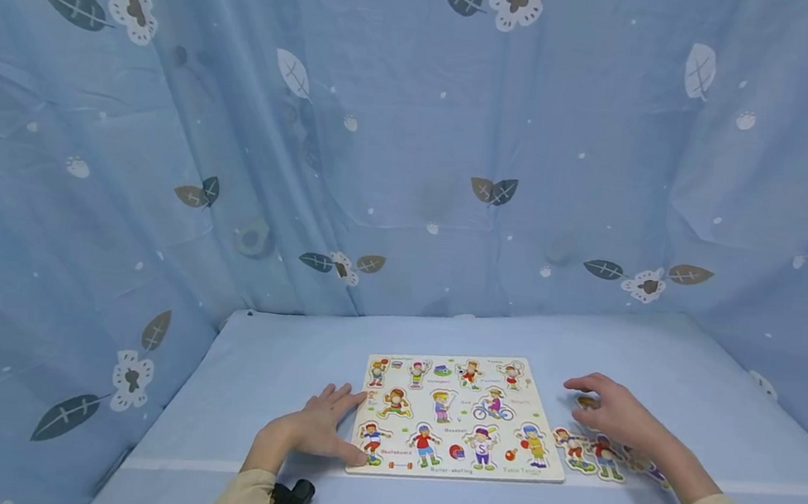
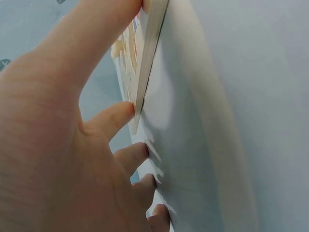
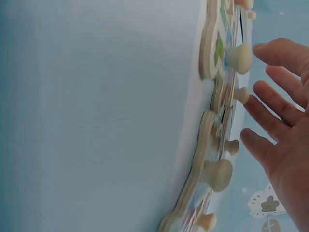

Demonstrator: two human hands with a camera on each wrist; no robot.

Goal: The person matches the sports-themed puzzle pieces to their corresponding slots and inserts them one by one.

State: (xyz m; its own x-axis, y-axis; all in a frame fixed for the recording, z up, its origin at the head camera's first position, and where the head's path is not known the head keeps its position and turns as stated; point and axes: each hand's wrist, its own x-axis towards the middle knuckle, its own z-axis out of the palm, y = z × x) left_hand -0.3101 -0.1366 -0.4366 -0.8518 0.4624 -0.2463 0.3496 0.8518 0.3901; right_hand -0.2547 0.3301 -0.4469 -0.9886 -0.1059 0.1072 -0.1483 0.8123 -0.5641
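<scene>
A wooden puzzle board (image 1: 457, 474) printed with sports figures lies flat on the table. My left hand (image 1: 320, 425) is at its left side with fingers spread; the thumb touches the near left corner and the index finger the left edge. In the left wrist view that thumb (image 2: 91, 38) lies along the board's edge (image 2: 149, 58). Over the loose knobbed puzzle pieces (image 1: 607, 458) right of the board hovers my right hand (image 1: 621, 414), fingers loosely bent and holding nothing. The right wrist view shows its fingertips beside a piece's wooden knob (image 3: 240, 59); contact cannot be told.
Several loose pieces lie close together, and some are partly hidden by the right forearm. A pale blue cloth (image 1: 272, 362) covers the table. Behind and to the left hangs a blue flowered curtain (image 1: 404, 119).
</scene>
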